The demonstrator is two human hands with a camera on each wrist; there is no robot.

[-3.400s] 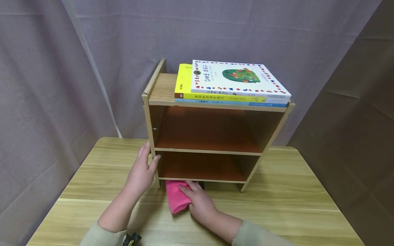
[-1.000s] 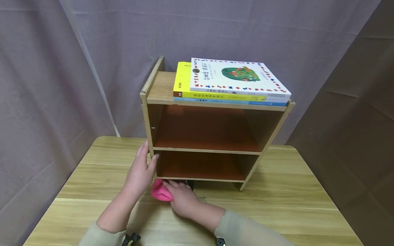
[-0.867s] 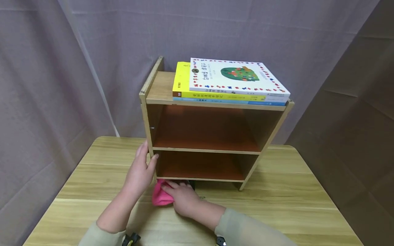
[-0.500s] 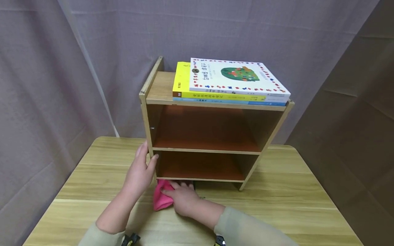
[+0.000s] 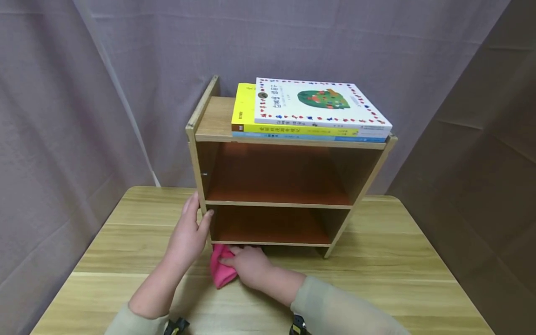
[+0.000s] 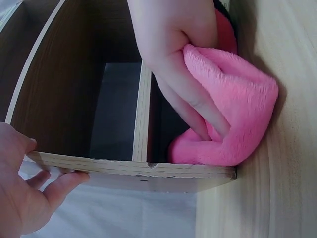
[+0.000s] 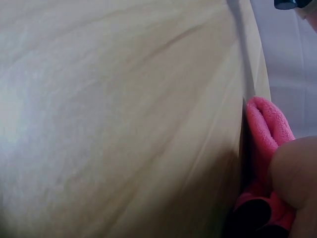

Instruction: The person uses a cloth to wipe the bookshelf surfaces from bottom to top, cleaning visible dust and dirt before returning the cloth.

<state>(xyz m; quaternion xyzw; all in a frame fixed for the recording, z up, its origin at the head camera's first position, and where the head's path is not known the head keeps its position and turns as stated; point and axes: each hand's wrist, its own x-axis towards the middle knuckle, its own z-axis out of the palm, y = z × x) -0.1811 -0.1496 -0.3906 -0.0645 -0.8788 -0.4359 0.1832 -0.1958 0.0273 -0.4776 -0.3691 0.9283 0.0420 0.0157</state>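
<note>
A small wooden shelf unit (image 5: 278, 204) stands on the table. My left hand (image 5: 187, 237) grips its left side panel low down, thumb at the front edge and fingers on the outer face. At the bottom left corner my right hand (image 5: 253, 270) holds a folded pink cloth (image 5: 223, 271) in the gap beneath the lowest shelf. In the left wrist view, two fingers push into the fluffy cloth (image 6: 247, 109), which touches the side panel's inner face and the tabletop. The right wrist view catches the cloth (image 7: 267, 126) only at its edge; the fingertips there are hidden.
On top of the unit lies a stack of books: a white one (image 5: 322, 100), a yellow one (image 5: 244, 107) and a blue one (image 5: 284, 136) below. Grey curtains (image 5: 167, 70) hang behind the wooden table (image 5: 389, 288), with a brown cloth (image 5: 473, 172) at right.
Over the last few seconds my right hand has moved left with the cloth, into the bottom left corner. The cloth's loose end now hangs lower toward me. My left hand keeps its grip.
</note>
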